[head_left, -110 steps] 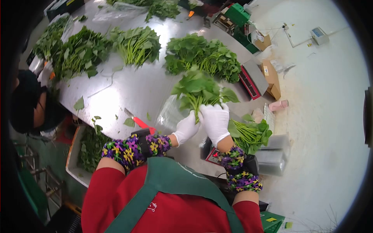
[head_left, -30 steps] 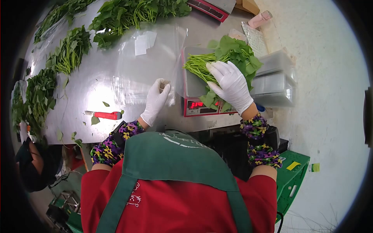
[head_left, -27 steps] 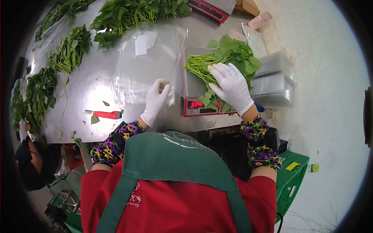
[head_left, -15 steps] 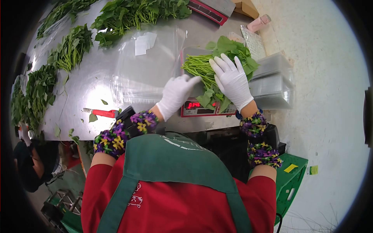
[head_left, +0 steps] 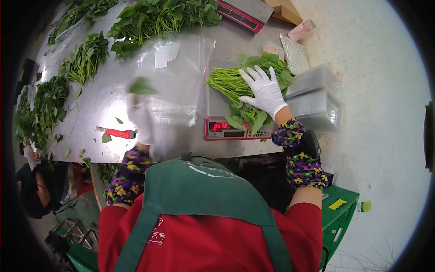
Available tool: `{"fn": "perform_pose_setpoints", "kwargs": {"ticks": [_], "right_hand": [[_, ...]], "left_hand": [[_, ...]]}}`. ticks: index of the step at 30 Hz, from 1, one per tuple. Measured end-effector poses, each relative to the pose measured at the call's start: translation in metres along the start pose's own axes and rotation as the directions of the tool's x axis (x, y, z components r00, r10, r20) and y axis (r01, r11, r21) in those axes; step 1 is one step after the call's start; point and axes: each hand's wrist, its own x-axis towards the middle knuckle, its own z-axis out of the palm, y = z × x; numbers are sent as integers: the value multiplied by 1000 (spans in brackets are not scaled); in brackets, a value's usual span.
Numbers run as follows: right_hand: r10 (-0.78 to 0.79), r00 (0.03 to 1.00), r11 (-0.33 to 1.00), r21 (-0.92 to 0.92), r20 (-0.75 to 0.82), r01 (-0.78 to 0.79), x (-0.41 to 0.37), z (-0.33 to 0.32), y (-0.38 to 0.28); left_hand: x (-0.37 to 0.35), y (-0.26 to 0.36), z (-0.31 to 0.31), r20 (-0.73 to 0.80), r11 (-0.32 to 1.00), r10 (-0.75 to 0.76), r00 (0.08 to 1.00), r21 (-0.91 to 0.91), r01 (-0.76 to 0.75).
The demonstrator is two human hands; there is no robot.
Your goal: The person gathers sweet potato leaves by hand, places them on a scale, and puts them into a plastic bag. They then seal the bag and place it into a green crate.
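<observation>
A bundle of leafy green stems [head_left: 229,84] lies across a red-framed scale [head_left: 211,131] with lit red digits. My right hand [head_left: 265,93], in a white glove, rests flat on the bundle's leaves with its fingers spread. Over the metal table, left of the clear plastic bags [head_left: 174,95], my gloved left hand [head_left: 141,120] is smeared by motion. A blurred green leaf [head_left: 141,86] shows at its fingertips; how the fingers hold it cannot be made out.
A red-handled knife [head_left: 120,133] lies near the table's front edge. More greens [head_left: 163,18] line the back and left. White labels [head_left: 166,54] lie on the bags. Clear trays [head_left: 315,97], a pink bottle [head_left: 302,30] and a second scale [head_left: 240,16] stand right. A co-worker's hand [head_left: 30,156] shows far left.
My left hand has moved left from beside the scale, and a leaf now shows at its fingers. My right hand has shifted slightly left on the greens. The lit reading has changed.
</observation>
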Motion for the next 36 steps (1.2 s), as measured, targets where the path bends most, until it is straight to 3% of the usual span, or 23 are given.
{"fn": "perform_pose_setpoints", "kwargs": {"ticks": [2, 3, 4, 5, 7, 9, 10, 11, 13, 14, 17, 18, 19, 20, 22, 23, 24, 25, 26, 27, 30, 34, 36], "right_hand": [[-10, 999, 999, 43, -30, 11, 2, -9, 0], [-30, 996, 992, 121, -79, 39, 3, -16, 0], [-44, 991, 978, 198, -127, 69, 3, -22, 0], [-44, 991, 977, 203, -127, 69, 3, -27, 3], [-47, 966, 949, 289, -254, 122, 3, -38, 9], [-36, 953, 937, 321, -301, 137, 2, -53, 12], [-40, 943, 937, 314, -331, 151, 3, -58, 15], [-44, 931, 938, 306, -362, 164, 3, -61, 17], [-52, 935, 946, 281, -350, 158, 2, -68, 15], [-72, 932, 962, 223, -354, 159, 2, -76, 11], [-114, 951, 973, 159, -287, 165, -3, -78, 4], [-136, 960, 980, 109, -243, 166, -5, -75, 2], [-155, 968, 984, 60, -197, 170, -5, -71, -1], [-143, 982, 987, 51, -124, 150, -7, -68, -1], [-130, 988, 991, 22, -84, 132, -10, -62, 0], [-103, 993, 995, -16, -49, 103, -10, -59, 1], [-88, 996, 996, -31, -22, 88, -11, -56, 4], [-89, 996, 996, -30, -21, 88, -11, -53, 8], [-84, 996, 996, -43, -19, 83, -11, -48, 13], [-74, 997, 996, -59, -17, 73, -11, -42, 18], [-86, 996, 993, -77, 17, 87, -11, -20, 31], [-106, 992, 994, -8, 70, 107, -19, 4, 37], [-98, 991, 995, 31, 89, 96, -17, 7, 39]], "left_hand": [[54, -35, -86, -285, 983, 12, 958, 181, 42], [66, -16, -128, -314, 908, 30, 949, 405, 106], [81, -42, -180, -406, 860, 153, 901, 503, 81], [81, -24, -215, -346, 767, 154, 926, 632, 108], [82, -47, -291, -402, 741, 215, 890, 661, 119], [56, -13, -280, -658, 687, 137, 740, 601, 408], [41, -4, -269, -660, 807, 154, 735, 513, 291], [31, 5, -257, -659, 805, 155, 736, 516, 293], [14, 22, -228, -454, 830, 244, 857, 555, 58], [6, 25, -206, -427, 777, 280, 860, 627, 59], [-20, 27, -138, -128, 859, 153, 980, 507, -68], [-35, 27, -111, -7, 830, 207, 978, 531, -172], [-49, 26, -88, 104, 867, 121, 987, 473, -156], [-66, 36, -62, 285, 839, 191, 939, 449, -307], [-87, 55, -19, 522, 845, 332, 786, 205, -493], [-99, 60, -6, 635, 781, 271, 724, 294, -550], [-107, 49, 10, 695, 735, 343, 632, 220, -641], [-112, 77, 25, 798, 698, 230, 557, 263, -666], [-122, 44, 35, 803, 595, 350, 483, 208, -776], [-129, 34, 44, 803, 596, 354, 479, 200, -777], [-146, 18, 71, 871, 429, 370, 324, 149, -891], [-151, 14, 92, 827, 322, 492, 271, 117, -939], [-143, 25, 102, 834, 342, 480, 272, 108, -933]]}}
